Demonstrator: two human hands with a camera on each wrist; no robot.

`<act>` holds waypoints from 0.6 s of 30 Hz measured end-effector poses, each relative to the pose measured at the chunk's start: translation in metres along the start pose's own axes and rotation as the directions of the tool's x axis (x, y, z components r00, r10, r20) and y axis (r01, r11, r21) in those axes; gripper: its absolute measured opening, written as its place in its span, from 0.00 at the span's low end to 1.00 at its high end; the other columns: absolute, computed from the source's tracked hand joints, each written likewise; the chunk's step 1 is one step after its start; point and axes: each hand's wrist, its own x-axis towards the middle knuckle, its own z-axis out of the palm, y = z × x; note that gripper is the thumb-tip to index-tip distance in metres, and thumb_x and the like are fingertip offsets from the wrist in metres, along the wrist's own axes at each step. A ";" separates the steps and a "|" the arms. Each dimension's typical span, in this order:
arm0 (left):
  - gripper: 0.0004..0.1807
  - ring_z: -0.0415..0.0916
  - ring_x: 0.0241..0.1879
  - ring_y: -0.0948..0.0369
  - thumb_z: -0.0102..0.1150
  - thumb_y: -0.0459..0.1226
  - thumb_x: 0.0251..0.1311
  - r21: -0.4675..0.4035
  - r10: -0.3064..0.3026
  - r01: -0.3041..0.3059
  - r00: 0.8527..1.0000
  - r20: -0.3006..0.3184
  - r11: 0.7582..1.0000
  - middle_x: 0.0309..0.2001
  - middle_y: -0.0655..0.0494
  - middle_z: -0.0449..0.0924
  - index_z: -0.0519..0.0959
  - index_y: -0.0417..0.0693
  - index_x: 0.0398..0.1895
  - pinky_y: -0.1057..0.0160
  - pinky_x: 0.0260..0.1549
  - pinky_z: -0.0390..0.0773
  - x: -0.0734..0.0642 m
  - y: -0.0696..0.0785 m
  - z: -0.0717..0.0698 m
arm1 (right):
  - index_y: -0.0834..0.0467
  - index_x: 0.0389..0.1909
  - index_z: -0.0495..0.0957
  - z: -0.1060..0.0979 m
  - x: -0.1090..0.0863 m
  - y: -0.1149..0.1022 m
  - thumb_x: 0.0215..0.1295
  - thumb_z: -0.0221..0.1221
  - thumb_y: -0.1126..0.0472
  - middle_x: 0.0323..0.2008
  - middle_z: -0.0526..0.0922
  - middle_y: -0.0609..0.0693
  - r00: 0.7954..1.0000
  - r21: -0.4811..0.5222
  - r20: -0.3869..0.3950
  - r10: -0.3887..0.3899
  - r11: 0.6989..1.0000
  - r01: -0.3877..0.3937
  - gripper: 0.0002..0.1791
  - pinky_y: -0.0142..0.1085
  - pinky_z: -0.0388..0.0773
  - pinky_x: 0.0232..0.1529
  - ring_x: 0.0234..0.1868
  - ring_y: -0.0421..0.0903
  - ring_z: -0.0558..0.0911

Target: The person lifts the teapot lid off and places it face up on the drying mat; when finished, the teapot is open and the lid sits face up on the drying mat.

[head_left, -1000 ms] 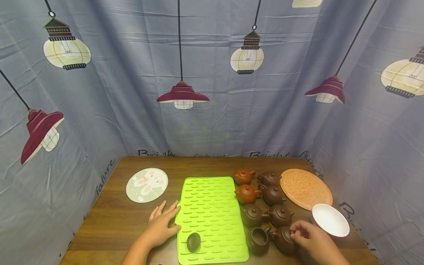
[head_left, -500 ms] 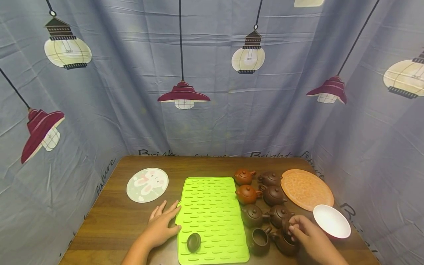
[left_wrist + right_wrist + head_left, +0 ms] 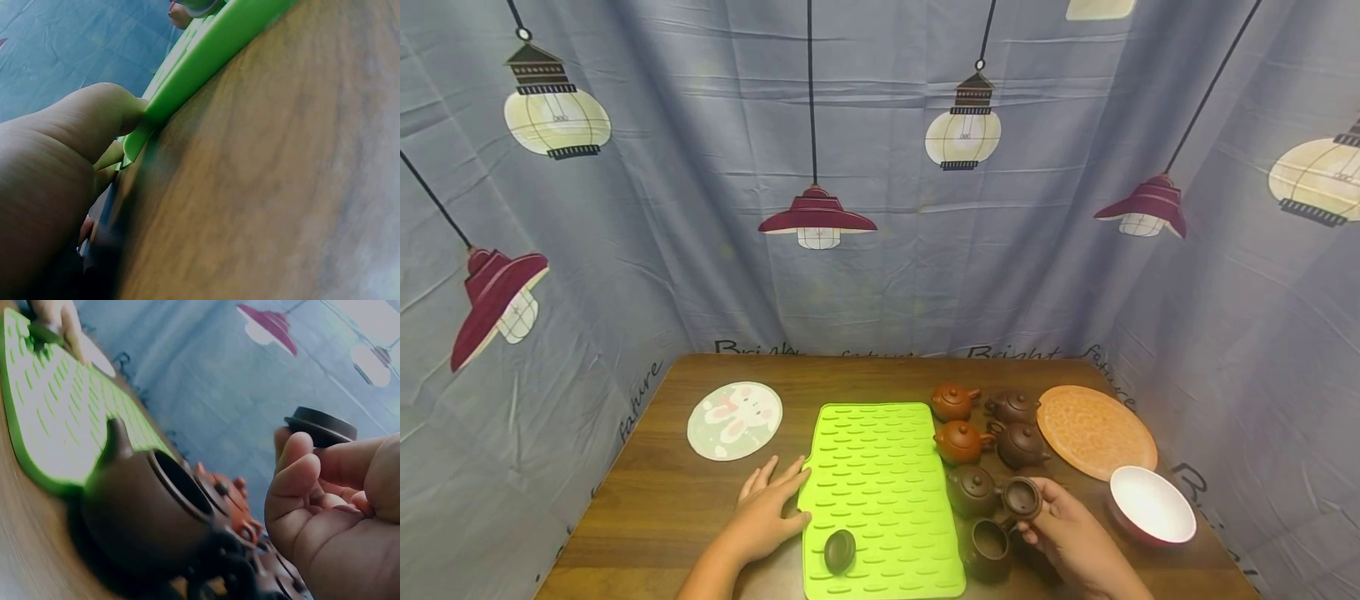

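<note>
My left hand (image 3: 765, 517) lies spread at the left edge of a green ribbed mat (image 3: 880, 492), its thumb and fingertips touching that edge. In the left wrist view the thumb meets the mat's rim (image 3: 181, 81). A dark brown teapot lid (image 3: 839, 551) lies on the mat near its front. My right hand (image 3: 1067, 529) pinches a second dark lid (image 3: 322, 425), with its hollow underside turned up. Just left of it stands a lidless brown teapot (image 3: 988, 546), upright, its dark opening showing. Another teapot under my right hand is mostly hidden by it.
Two orange-red teapots (image 3: 961, 442) and several dark brown teapots (image 3: 1021, 444) stand along the mat's right side. Beyond them lies an orange round board (image 3: 1097, 431), with a white-lined bowl (image 3: 1152, 504) nearer. A rabbit-print round mat (image 3: 734, 420) lies at the back left.
My right hand has lifted the lid off the front right teapot, moved it up and left, and turned its underside up. My left hand has stayed in place.
</note>
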 end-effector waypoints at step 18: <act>0.39 0.39 0.83 0.37 0.69 0.49 0.64 -0.001 -0.010 0.010 1.000 -0.004 1.000 0.82 0.54 0.58 0.69 0.51 0.78 0.32 0.77 0.31 0.000 0.001 -0.001 | 0.58 0.63 0.67 0.070 0.039 -0.004 0.81 0.56 0.52 0.42 0.76 0.45 0.984 0.108 0.015 0.175 0.978 -0.176 0.20 0.23 0.76 0.34 0.32 0.33 0.75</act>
